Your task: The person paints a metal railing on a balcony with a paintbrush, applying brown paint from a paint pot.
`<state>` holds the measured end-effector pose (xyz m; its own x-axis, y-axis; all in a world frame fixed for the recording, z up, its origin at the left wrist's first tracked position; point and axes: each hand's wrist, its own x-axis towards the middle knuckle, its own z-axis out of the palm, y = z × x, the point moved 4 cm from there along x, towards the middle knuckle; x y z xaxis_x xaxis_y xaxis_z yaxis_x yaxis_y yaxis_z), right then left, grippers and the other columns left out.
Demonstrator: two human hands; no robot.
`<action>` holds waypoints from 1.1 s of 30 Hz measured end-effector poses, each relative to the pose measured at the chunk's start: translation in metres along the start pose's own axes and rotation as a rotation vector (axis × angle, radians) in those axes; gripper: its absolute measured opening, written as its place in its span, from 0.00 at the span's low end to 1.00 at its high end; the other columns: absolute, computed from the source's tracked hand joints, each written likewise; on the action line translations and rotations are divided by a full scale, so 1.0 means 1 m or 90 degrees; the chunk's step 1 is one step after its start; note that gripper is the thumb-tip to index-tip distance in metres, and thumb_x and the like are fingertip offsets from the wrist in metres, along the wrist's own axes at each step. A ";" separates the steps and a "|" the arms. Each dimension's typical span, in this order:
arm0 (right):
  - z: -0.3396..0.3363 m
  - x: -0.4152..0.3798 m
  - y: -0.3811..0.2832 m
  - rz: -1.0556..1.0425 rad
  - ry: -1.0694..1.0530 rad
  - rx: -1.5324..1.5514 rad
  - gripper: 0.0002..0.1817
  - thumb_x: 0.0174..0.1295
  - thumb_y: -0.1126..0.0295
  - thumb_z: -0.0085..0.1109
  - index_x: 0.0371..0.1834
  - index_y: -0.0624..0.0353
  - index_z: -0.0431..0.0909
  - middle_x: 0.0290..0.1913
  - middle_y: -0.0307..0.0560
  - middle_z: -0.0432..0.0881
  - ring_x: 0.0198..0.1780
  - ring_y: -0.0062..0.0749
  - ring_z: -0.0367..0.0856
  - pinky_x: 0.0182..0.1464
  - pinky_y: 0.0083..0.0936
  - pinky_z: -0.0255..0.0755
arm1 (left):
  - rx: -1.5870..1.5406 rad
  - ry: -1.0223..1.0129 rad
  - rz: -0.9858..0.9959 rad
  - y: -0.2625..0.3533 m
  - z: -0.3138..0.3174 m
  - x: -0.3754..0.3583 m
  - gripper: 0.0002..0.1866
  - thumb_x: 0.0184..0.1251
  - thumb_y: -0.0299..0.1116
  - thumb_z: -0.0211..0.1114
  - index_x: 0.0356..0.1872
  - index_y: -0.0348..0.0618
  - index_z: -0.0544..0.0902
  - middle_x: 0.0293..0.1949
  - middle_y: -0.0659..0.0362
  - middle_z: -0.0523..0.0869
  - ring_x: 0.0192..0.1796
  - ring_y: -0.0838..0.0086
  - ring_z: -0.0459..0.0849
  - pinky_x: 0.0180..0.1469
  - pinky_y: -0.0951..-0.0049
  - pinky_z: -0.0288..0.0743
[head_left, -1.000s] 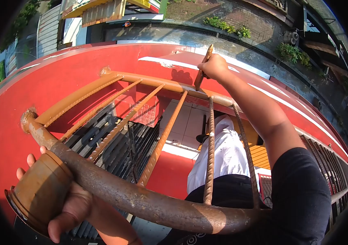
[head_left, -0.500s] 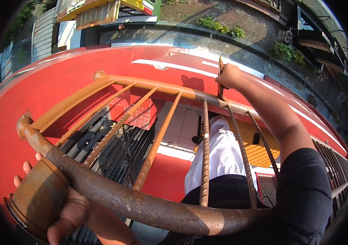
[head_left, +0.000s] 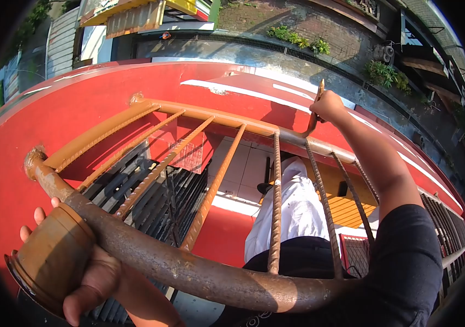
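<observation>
My left hand [head_left: 99,275] wraps around a brown, paint-stained can [head_left: 52,256], tilted beside the thick lower pipe [head_left: 183,270] of a metal railing. The can's opening and contents are out of sight. Held by its handle in my right hand [head_left: 329,106] is a paintbrush [head_left: 313,126]. Its bristle end lies at the upper pipe [head_left: 216,115]; whether it touches is hard to tell. Orange-brown paint covers the upper pipe's left part, while its right part looks greyish-brown. Ribbed bars [head_left: 219,182] join the two pipes; those on the left are orange, those on the right darker.
Beyond the railing runs a red wall ledge [head_left: 107,84] with white stripes. Below lie a paved street [head_left: 309,27] with green plants [head_left: 298,39], and black metal slats [head_left: 150,201]. White paint-spotted trousers [head_left: 292,212] show between the bars. Another railing [head_left: 445,220] stands at the right.
My right hand has moved right along the upper pipe with the paintbrush, whose handle now leans more to the right. My left hand still grips the can in nearly the same place.
</observation>
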<state>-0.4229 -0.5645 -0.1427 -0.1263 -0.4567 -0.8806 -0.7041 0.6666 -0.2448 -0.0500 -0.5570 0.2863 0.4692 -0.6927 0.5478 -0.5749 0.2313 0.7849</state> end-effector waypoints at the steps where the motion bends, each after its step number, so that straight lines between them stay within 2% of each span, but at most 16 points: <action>1: -0.007 0.004 0.000 -0.036 0.040 -0.073 0.11 0.53 0.66 0.69 0.28 0.66 0.85 0.27 0.54 0.87 0.27 0.36 0.88 0.32 0.31 0.82 | -0.003 -0.005 -0.002 0.000 0.001 0.000 0.68 0.42 0.78 0.70 0.69 0.23 0.60 0.64 0.29 0.70 0.68 0.41 0.72 0.72 0.41 0.67; 3: -0.009 0.005 -0.010 -0.114 0.107 -0.089 0.12 0.52 0.64 0.71 0.28 0.64 0.86 0.28 0.54 0.88 0.27 0.37 0.88 0.34 0.31 0.82 | 0.012 -0.010 -0.003 0.002 0.003 -0.001 0.68 0.42 0.79 0.69 0.70 0.24 0.60 0.65 0.31 0.69 0.69 0.41 0.72 0.72 0.40 0.67; 5: 0.000 -0.001 -0.033 -0.117 0.073 0.020 0.13 0.52 0.64 0.71 0.30 0.64 0.85 0.27 0.52 0.87 0.27 0.35 0.88 0.33 0.31 0.82 | 0.068 -0.008 -0.003 0.005 0.009 -0.003 0.71 0.39 0.83 0.64 0.71 0.25 0.59 0.67 0.35 0.67 0.69 0.40 0.71 0.70 0.38 0.68; 7: 0.019 -0.004 -0.053 -0.110 0.022 0.299 0.13 0.56 0.65 0.70 0.32 0.66 0.86 0.27 0.50 0.87 0.26 0.32 0.88 0.31 0.30 0.83 | 0.088 -0.011 -0.012 0.005 0.010 -0.001 0.72 0.38 0.86 0.61 0.71 0.26 0.58 0.68 0.38 0.67 0.68 0.41 0.72 0.69 0.38 0.69; 9: 0.037 0.003 -0.057 -0.095 -0.006 0.346 0.12 0.55 0.67 0.69 0.31 0.68 0.85 0.26 0.51 0.87 0.26 0.34 0.88 0.31 0.27 0.83 | 0.043 -0.015 -0.036 0.002 0.004 -0.001 0.71 0.40 0.85 0.61 0.71 0.26 0.59 0.66 0.37 0.70 0.67 0.43 0.74 0.70 0.39 0.69; 13: 0.022 0.005 -0.016 -0.013 -0.011 0.142 0.09 0.53 0.72 0.70 0.29 0.69 0.83 0.25 0.51 0.85 0.24 0.34 0.87 0.26 0.28 0.84 | -0.020 -0.075 -0.070 -0.005 0.001 0.000 0.68 0.43 0.84 0.61 0.71 0.27 0.60 0.58 0.37 0.78 0.64 0.48 0.78 0.70 0.49 0.72; 15: -0.007 0.007 0.006 -0.035 0.005 0.019 0.10 0.52 0.70 0.70 0.30 0.67 0.83 0.25 0.52 0.86 0.25 0.34 0.88 0.29 0.30 0.83 | -0.042 -0.114 -0.057 -0.010 -0.004 0.002 0.65 0.47 0.81 0.62 0.71 0.29 0.61 0.63 0.40 0.76 0.65 0.52 0.78 0.69 0.51 0.73; 18: -0.074 -0.013 -0.011 -0.170 0.142 -0.232 0.15 0.49 0.63 0.73 0.33 0.64 0.85 0.31 0.56 0.88 0.35 0.43 0.90 0.43 0.35 0.82 | -0.079 -0.155 -0.058 -0.018 -0.010 0.000 0.58 0.53 0.76 0.64 0.71 0.33 0.63 0.64 0.46 0.76 0.67 0.56 0.76 0.69 0.56 0.73; 19: -0.100 -0.031 -0.029 -0.193 0.162 -0.232 0.14 0.48 0.63 0.71 0.32 0.62 0.86 0.35 0.56 0.88 0.41 0.48 0.88 0.46 0.39 0.81 | -0.089 -0.143 -0.045 -0.017 -0.009 0.000 0.57 0.53 0.75 0.64 0.71 0.35 0.64 0.64 0.47 0.76 0.67 0.56 0.76 0.69 0.57 0.73; 22: -0.161 -0.098 -0.091 -0.358 0.275 -0.252 0.15 0.49 0.61 0.73 0.32 0.61 0.85 0.33 0.54 0.87 0.38 0.49 0.87 0.42 0.38 0.79 | -0.127 -0.145 -0.011 -0.021 -0.006 0.001 0.51 0.56 0.71 0.67 0.70 0.40 0.67 0.64 0.52 0.76 0.65 0.58 0.77 0.67 0.57 0.74; 24: -0.185 -0.157 -0.125 -0.453 0.305 -0.229 0.13 0.53 0.61 0.72 0.33 0.60 0.85 0.31 0.52 0.86 0.34 0.43 0.87 0.40 0.35 0.78 | -0.185 -0.107 -0.001 -0.024 -0.006 0.004 0.43 0.59 0.58 0.74 0.67 0.39 0.70 0.59 0.53 0.79 0.63 0.61 0.79 0.67 0.57 0.74; 27: -0.200 -0.275 -0.149 -0.635 0.371 -0.142 0.12 0.57 0.64 0.71 0.37 0.60 0.86 0.30 0.46 0.87 0.34 0.30 0.86 0.40 0.30 0.78 | -0.294 -0.127 0.047 -0.019 -0.004 0.012 0.32 0.53 0.32 0.83 0.58 0.38 0.78 0.54 0.58 0.84 0.56 0.73 0.82 0.63 0.68 0.74; 30: -0.209 -0.372 -0.128 -0.678 0.372 -0.028 0.12 0.58 0.65 0.73 0.39 0.60 0.85 0.31 0.40 0.87 0.35 0.21 0.84 0.41 0.23 0.78 | -0.333 -0.113 0.105 0.004 0.002 0.010 0.22 0.53 0.30 0.82 0.48 0.37 0.83 0.40 0.60 0.89 0.44 0.75 0.87 0.52 0.71 0.81; 31: -0.212 -0.406 -0.117 -0.647 0.352 -0.005 0.11 0.58 0.68 0.74 0.40 0.61 0.85 0.33 0.39 0.87 0.37 0.19 0.84 0.41 0.22 0.77 | -0.293 -0.089 0.126 -0.009 -0.001 0.014 0.25 0.54 0.35 0.83 0.51 0.36 0.83 0.47 0.60 0.87 0.50 0.74 0.84 0.58 0.71 0.75; 32: -0.216 -0.428 -0.098 -0.706 0.356 0.074 0.12 0.59 0.70 0.74 0.43 0.61 0.84 0.35 0.37 0.86 0.39 0.17 0.83 0.42 0.19 0.77 | -0.298 -0.092 0.128 -0.007 0.000 0.016 0.24 0.54 0.34 0.82 0.49 0.36 0.84 0.45 0.60 0.88 0.48 0.74 0.85 0.56 0.72 0.77; 33: -0.224 -0.456 -0.079 -0.638 0.406 0.052 0.13 0.60 0.71 0.73 0.45 0.62 0.84 0.36 0.36 0.85 0.40 0.17 0.82 0.42 0.18 0.76 | -0.299 -0.092 0.152 0.001 -0.001 0.016 0.23 0.53 0.32 0.83 0.48 0.36 0.84 0.44 0.60 0.88 0.47 0.75 0.85 0.54 0.73 0.78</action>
<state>-0.4667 -0.5409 0.3692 0.1137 -0.9909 0.0721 -0.6435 -0.1287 -0.7545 -0.0423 -0.5675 0.2964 0.2467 -0.6622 0.7076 -0.2772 0.6514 0.7063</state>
